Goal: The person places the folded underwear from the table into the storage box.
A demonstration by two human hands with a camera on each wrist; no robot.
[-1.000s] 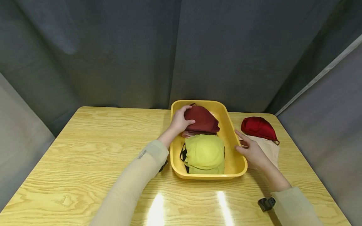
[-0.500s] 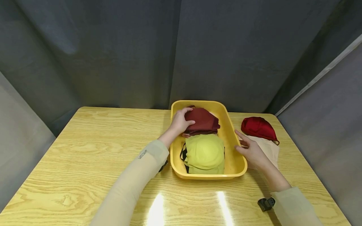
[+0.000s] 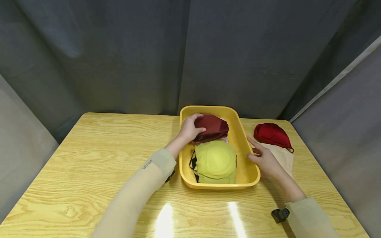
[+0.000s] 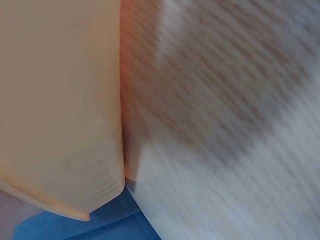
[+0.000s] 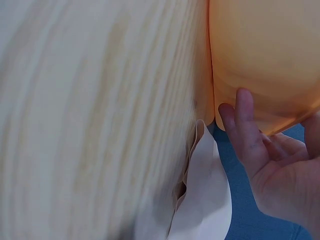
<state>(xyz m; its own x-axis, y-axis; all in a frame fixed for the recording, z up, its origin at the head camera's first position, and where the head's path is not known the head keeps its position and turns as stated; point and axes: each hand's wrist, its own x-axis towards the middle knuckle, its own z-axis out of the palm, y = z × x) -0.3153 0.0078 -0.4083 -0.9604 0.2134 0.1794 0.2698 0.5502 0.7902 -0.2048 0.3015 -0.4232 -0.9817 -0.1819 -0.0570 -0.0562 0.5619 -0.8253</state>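
In the head view a yellow plastic tub (image 3: 245, 165) stands on the table. At its far end lies a folded dark red bra (image 3: 213, 126), whose left side my left hand (image 3: 189, 129) grips between thumb and fingers. Nearer sits a folded yellow-green bra (image 3: 215, 162), with black straps showing at its left. A little pink fabric shows beneath the dark red bra. My right hand (image 3: 263, 158) holds the tub's right rim, thumb over it and fingers along the outer wall. The left wrist view shows the tub's side (image 4: 65, 110), with the left hand's fingers hidden.
Right of the tub lie a shiny red bra (image 3: 272, 135) and a beige folded garment (image 3: 282, 158), close to my right hand. The wooden table (image 3: 98, 165) extends to the left. Grey curtains (image 3: 134, 59) close off the back and sides.
The dark red bra has sunk lower and drawn in a little at its right end under my left hand. My right hand and the tub stay put.
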